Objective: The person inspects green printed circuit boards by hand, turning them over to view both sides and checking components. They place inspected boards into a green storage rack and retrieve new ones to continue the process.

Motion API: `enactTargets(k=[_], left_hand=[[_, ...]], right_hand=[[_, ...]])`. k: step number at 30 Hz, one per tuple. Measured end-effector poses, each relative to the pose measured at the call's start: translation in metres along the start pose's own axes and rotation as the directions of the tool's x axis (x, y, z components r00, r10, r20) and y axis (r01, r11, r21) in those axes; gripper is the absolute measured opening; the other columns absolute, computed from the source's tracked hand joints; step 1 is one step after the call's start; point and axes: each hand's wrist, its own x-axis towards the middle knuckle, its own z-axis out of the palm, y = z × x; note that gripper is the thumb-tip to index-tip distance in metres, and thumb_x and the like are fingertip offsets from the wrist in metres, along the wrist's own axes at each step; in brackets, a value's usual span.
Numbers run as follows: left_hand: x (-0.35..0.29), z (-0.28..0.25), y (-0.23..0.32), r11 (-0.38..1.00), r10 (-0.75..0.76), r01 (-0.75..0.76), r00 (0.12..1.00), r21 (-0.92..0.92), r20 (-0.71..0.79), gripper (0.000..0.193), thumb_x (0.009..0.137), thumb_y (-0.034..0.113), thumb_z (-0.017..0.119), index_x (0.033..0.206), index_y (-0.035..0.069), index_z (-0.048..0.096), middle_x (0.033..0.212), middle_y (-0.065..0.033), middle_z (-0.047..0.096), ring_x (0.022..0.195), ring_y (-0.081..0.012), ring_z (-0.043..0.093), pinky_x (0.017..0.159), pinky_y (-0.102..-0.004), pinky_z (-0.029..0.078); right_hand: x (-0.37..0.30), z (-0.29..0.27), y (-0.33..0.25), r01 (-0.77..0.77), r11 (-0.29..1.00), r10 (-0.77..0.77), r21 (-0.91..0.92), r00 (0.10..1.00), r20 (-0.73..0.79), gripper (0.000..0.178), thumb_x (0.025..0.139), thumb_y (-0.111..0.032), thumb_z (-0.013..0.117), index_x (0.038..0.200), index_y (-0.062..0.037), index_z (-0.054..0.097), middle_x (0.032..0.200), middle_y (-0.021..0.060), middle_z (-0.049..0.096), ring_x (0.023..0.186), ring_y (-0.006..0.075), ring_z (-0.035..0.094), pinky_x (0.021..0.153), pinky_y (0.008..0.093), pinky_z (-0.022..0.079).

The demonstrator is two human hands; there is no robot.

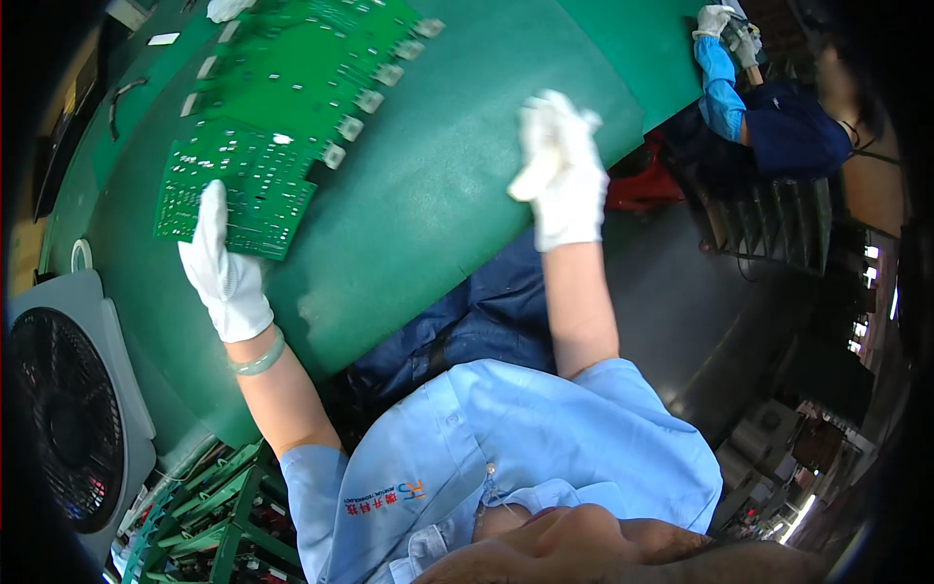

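I judge it board-handling: left hand (228,282) gripping circuit board (261,200), ten o'clock; right hand (566,180), one o'clock, unclear; steadiness needed next.

Matt cloth covers left hand (226,282) and right hand (569,185); from here the nearer circuit board (255,200) looks rough-studded; the tabletop (438,175) smooth, faintly glossy; the fan housing (123,389) plastic.

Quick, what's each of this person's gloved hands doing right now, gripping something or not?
Left hand: closed on the near edge of a green circuit board.
Right hand: blurred, looks loosely open, nothing visible in it.
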Motion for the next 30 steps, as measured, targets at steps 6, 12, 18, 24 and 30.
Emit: enactTargets(k=[6, 12, 18, 24, 30], left_hand=[[-0.006, 0.019, 0.004, 0.984, -0.172, 0.177, 0.956, 0.000, 0.238, 0.043, 0.074, -0.001, 0.077, 0.113, -0.001, 0.059, 0.097, -0.0055, 0.066, 0.081, -0.0107, 0.062, 0.072, -0.0233, 0.051], [-0.005, 0.028, 0.000, 0.912, -0.385, 0.251, 0.794, 0.324, 0.470, 0.037, 0.076, 0.006, 0.079, 0.106, 0.002, 0.058, 0.086, 0.0005, 0.063, 0.077, -0.0052, 0.057, 0.070, -0.0205, 0.047], [-0.003, 0.025, -0.016, 0.929, -0.370, 0.304, 0.797, 0.213, 0.478, 0.038, 0.084, 0.006, 0.070, 0.118, -0.003, 0.054, 0.093, -0.0033, 0.066, 0.082, -0.0080, 0.060, 0.076, -0.0239, 0.050], [-0.002, 0.016, -0.023, 0.954, -0.300, 0.231, 0.787, 0.193, 0.540, 0.047, 0.089, 0.009, 0.066, 0.127, -0.008, 0.046, 0.103, -0.0091, 0.067, 0.091, -0.0136, 0.064, 0.084, -0.0277, 0.051], [-0.001, 0.011, -0.028, 0.951, -0.308, 0.236, 0.765, 0.199, 0.566, 0.049, 0.090, 0.009, 0.064, 0.130, -0.009, 0.042, 0.108, -0.0125, 0.067, 0.096, -0.0164, 0.065, 0.089, -0.0302, 0.051]], right_hand=[[-0.015, -0.096, -0.083, 0.379, 0.862, -0.473, -0.336, 0.839, -0.267, 0.050, 0.097, -0.034, 0.054, 0.136, -0.0052, 0.044, 0.110, 0.0184, 0.059, 0.091, 0.0185, 0.060, 0.083, 0.0355, 0.054], [-0.051, -0.083, -0.074, 0.347, 0.425, -0.028, -0.836, 0.928, 0.370, 0.045, 0.102, -0.027, 0.044, 0.137, 0.0009, 0.039, 0.081, 0.0036, 0.062, 0.059, 0.0030, 0.044, 0.056, 0.0170, 0.037], [-0.046, -0.012, -0.069, 0.862, -0.055, 0.245, -0.504, 0.501, 0.830, 0.031, 0.080, -0.008, 0.068, 0.111, -0.0056, 0.066, 0.087, 0.0120, 0.060, 0.075, 0.0276, 0.057, 0.066, 0.0354, 0.048], [-0.040, 0.007, -0.057, 0.889, -0.180, 0.367, -0.422, 0.459, 0.809, 0.034, 0.077, -0.017, 0.073, 0.110, -0.0085, 0.066, 0.082, 0.0068, 0.059, 0.065, 0.0199, 0.057, 0.051, 0.0307, 0.043], [-0.026, 0.001, -0.054, 0.971, -0.182, 0.336, -0.152, 0.207, 0.919, 0.033, 0.073, -0.011, 0.071, 0.106, -0.0088, 0.067, 0.082, 0.0054, 0.060, 0.065, 0.0177, 0.058, 0.050, 0.0293, 0.043]])
